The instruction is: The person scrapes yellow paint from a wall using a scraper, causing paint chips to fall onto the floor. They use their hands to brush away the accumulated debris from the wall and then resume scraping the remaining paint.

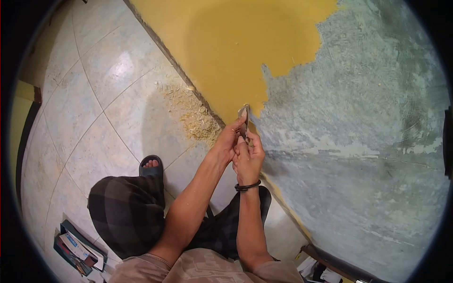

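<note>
Both my hands grip a metal scraper (244, 112) low on the wall, its blade touching the border between yellow paint (226, 52) and bare grey plaster (358, 104). My left hand (229, 137) is closed, with its thumb along the blade. Just below and to the right, my right hand (248, 159) wraps round the lower end of the tool, a dark bracelet at its wrist. The handle is mostly hidden by my fingers. Beside my left hand, a heap of pale yellow paint flakes (200, 125) lies along the foot of the wall.
Pale tiles cover the floor (71, 122). My sandalled foot (151, 164) rests near the flakes. A dark open box (80, 247) with packets and small items stands at lower left. More objects (321, 269) lie at lower right near the wall.
</note>
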Tool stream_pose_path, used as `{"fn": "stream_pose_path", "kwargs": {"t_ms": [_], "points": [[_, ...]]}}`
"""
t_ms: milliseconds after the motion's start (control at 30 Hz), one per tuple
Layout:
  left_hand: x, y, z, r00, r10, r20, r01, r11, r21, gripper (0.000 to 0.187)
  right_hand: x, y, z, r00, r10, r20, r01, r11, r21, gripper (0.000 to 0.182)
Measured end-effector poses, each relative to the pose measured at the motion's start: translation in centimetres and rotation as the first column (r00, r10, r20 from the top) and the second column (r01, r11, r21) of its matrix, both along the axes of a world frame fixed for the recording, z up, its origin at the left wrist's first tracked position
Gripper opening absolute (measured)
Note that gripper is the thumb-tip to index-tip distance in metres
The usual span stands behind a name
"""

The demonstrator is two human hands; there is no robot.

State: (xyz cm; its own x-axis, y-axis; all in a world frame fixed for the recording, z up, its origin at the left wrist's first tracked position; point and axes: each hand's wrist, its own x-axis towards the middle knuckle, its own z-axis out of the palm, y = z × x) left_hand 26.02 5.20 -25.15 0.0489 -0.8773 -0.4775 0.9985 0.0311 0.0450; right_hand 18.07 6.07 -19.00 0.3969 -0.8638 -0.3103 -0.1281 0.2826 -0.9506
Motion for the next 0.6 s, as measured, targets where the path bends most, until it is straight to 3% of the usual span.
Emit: {"fn": "stream_pose_path", "kwargs": {"t_ms": [100, 167, 233, 300, 333, 467, 533, 600], "points": [[-2.8, 0.1, 1.8, 0.999, 0.053, -0.001, -0.053, 0.999, -0.003, 0.029, -2.8, 1.1, 0.3, 1.0, -0.021, -0.011, 0.02, 0.998, -0.054, 0.021], [-4.2, 0.4, 3.1, 1.0, 0.016, -0.017, -0.014, 0.997, 0.08, 0.027, -4.1, 1.6, 1.9, 0.995, -0.1, -0.023, 0.1, 0.995, 0.03, 0.019], [-2.7, -0.2, 1.6, 1.0, 0.0, 0.028, -0.002, 0.997, 0.073, 0.023, -2.4, 0.6, 0.7, 0.996, -0.089, -0.011, 0.089, 0.996, 0.024, 0.02], [0.4, -0.3, 0.5, 0.998, 0.06, -0.036, -0.059, 0.997, 0.04, 0.022, 0.8, -0.1, 0.8, 0.998, -0.056, 0.016, 0.054, 0.996, 0.066, 0.022], [1.0, -0.2, -2.6, 0.998, 0.036, -0.054, -0.044, 0.987, -0.156, 0.022, 1.5, -0.1, 0.7, 0.998, -0.058, 0.015, 0.057, 0.995, 0.08, 0.023], [-0.9, 0.3, -0.7, 0.994, -0.082, -0.071, 0.07, 0.985, -0.159, 0.021, -0.4, 1.1, 1.7, 0.999, -0.042, 0.016, 0.042, 0.999, 0.012, 0.023], [-3.7, 0.3, 2.9, 0.999, -0.047, 0.024, 0.045, 0.995, 0.086, 0.033, -2.9, 2.2, 2.5, 0.986, -0.167, 0.027, 0.166, 0.986, 0.033, 0.018], [-3.9, 0.0, 2.8, 1.0, 0.006, 0.025, -0.008, 0.995, 0.099, 0.033, -3.2, 1.9, 1.9, 0.989, -0.147, -0.012, 0.147, 0.989, -0.003, 0.02]]}}
